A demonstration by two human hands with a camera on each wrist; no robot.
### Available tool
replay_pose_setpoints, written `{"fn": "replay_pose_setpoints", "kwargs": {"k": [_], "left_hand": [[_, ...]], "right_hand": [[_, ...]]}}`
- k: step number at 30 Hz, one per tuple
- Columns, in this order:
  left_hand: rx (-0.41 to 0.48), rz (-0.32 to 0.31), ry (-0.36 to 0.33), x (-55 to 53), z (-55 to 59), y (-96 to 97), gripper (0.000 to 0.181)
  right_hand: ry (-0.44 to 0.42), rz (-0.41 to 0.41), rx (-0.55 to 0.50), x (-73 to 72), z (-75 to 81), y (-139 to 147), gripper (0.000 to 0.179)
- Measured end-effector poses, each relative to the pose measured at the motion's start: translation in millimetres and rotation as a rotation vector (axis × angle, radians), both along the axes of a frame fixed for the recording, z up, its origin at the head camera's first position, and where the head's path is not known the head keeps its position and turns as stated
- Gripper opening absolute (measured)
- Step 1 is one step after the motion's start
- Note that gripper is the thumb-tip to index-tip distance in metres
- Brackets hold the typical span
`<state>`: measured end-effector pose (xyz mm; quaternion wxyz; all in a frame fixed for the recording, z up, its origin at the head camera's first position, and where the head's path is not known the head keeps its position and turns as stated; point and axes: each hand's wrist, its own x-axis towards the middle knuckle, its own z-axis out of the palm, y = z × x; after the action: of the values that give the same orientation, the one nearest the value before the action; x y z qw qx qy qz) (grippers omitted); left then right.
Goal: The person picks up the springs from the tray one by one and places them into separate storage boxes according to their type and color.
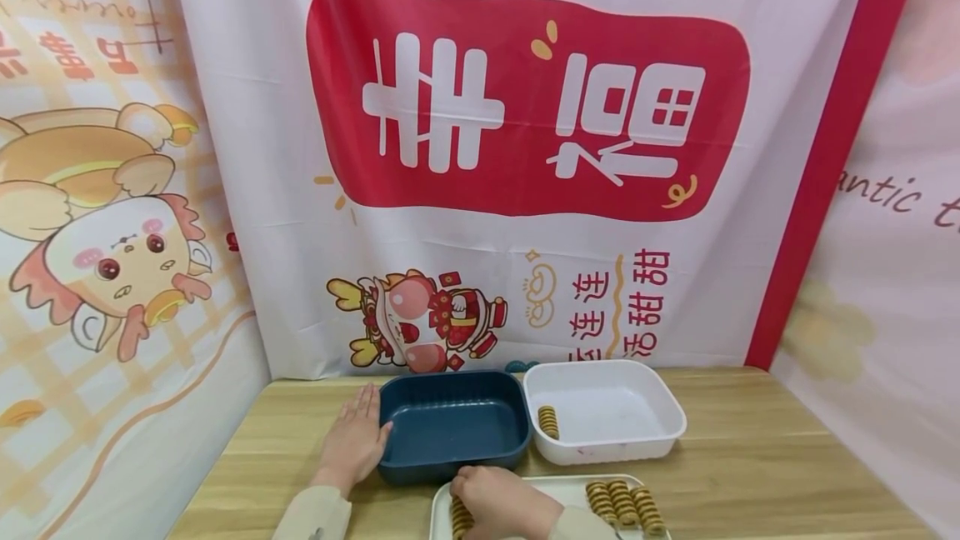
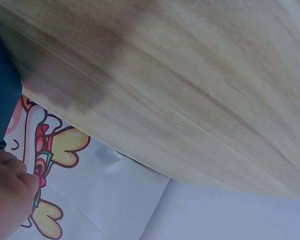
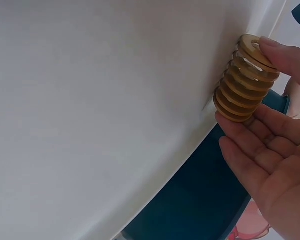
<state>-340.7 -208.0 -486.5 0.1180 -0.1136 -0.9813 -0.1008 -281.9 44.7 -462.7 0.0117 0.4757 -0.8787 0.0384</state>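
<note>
My right hand (image 1: 504,505) is over the left part of a low white tray (image 1: 551,488). Thumb and fingers pinch a yellow coil spring (image 3: 245,82) by its two ends, close to the tray's rim. On the tray's right side lies a row of similar coil springs (image 1: 621,503). My left hand (image 1: 354,438) rests along the left wall of a dark blue bin (image 1: 453,419), fingers straight and thumb at the rim. Only part of this hand shows in the left wrist view. To the bin's right, a white bin (image 1: 615,407) has one coil spring (image 1: 548,422) at its left wall.
Everything stands on a wood-grain table (image 1: 750,457). Behind it hangs a printed white and red cloth (image 1: 525,107), close to the bins' far sides. A small teal object (image 1: 517,366) shows behind the bins. The tray's near part is cut off by the frame.
</note>
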Motion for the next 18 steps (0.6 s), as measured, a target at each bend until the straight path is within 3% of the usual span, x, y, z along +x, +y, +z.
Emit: {"fn": "replay_pose_setpoints", "kwargs": {"k": [18], "left_hand": [[-0.003,-0.004,-0.002,2.2,3.7,0.2,0.063]], "right_hand": [[-0.023,0.005,-0.046,-2.6,-6.1,4.5,0.039]]}}
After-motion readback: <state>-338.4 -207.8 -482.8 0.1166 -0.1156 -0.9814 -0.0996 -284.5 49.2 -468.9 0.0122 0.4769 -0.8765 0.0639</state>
